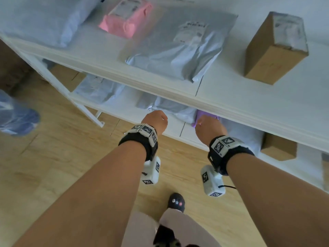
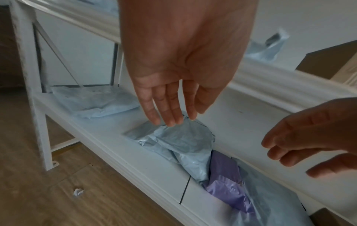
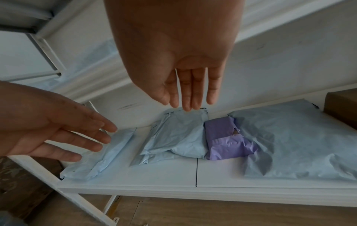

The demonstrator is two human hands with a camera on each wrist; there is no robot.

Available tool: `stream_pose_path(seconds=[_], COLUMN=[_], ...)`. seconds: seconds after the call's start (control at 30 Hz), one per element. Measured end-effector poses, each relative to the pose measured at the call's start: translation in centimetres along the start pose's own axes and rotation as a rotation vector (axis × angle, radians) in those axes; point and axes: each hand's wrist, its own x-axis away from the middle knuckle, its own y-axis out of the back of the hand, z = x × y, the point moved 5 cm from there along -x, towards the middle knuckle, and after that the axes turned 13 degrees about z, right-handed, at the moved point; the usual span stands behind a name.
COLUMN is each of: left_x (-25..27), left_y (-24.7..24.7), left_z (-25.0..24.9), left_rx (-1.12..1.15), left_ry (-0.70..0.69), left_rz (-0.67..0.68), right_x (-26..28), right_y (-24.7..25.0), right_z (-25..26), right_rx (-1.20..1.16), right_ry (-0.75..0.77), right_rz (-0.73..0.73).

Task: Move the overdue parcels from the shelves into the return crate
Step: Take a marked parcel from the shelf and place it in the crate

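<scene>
On the lower shelf [image 3: 222, 172] a crumpled grey mailer bag [image 3: 177, 137] lies next to a purple parcel [image 3: 226, 140], which leans on a large grey mailer [image 3: 299, 145]. My left hand [image 2: 170, 116] hovers open, its fingertips just over the crumpled mailer's [image 2: 179, 143] back edge. My right hand [image 3: 190, 99] is open too, fingers straight, above the same bag and holding nothing. In the head view both hands [image 1: 154, 120] [image 1: 208, 125] reach under the upper shelf board, and their fingers are hidden there. The return crate is in none of the views.
A smaller grey mailer [image 3: 100, 156] lies at the shelf's left end. A cardboard box [image 1: 279, 147] stands to the right on the lower shelf. The upper shelf [image 1: 231, 97] carries a pink parcel [image 1: 124, 18], a grey mailer [image 1: 178, 49] and a box [image 1: 274, 49]. A blue bag [image 1: 16, 116] lies on the wooden floor.
</scene>
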Motion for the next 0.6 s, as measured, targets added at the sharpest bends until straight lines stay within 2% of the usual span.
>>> stream_pose_path(seconds=[0.13, 0.27, 0.4, 0.53, 0.6], left_x=[-4.2, -9.2, -14.9, -19.2, -21.0], left_y=[-1.6, -3.2, -3.5, -3.4, -3.7], left_z=[2.1, 4.8, 7.5, 8.9, 9.1], left_rx=[0.122, 0.247, 0.39, 0.482, 0.56], left_ry=[0.011, 0.021, 0.046, 0.097, 0.1], left_rz=[0.029, 0.026, -0.057, -0.196, -0.225], right_x=[-3.7, -8.3, -13.8, -18.1, -19.9], right_y=[-2.2, -6.2, -9.5, -10.3, -10.8], right_z=[0.3, 0.0, 0.4, 0.5, 0.5], right_rx=[-0.011, -0.14, -0.129, -0.061, -0.019], right_ry=[-0.006, -0.024, 0.014, 0.072, 0.074], right_rz=[-0.014, -0.054, -0.129, -0.22, -0.215])
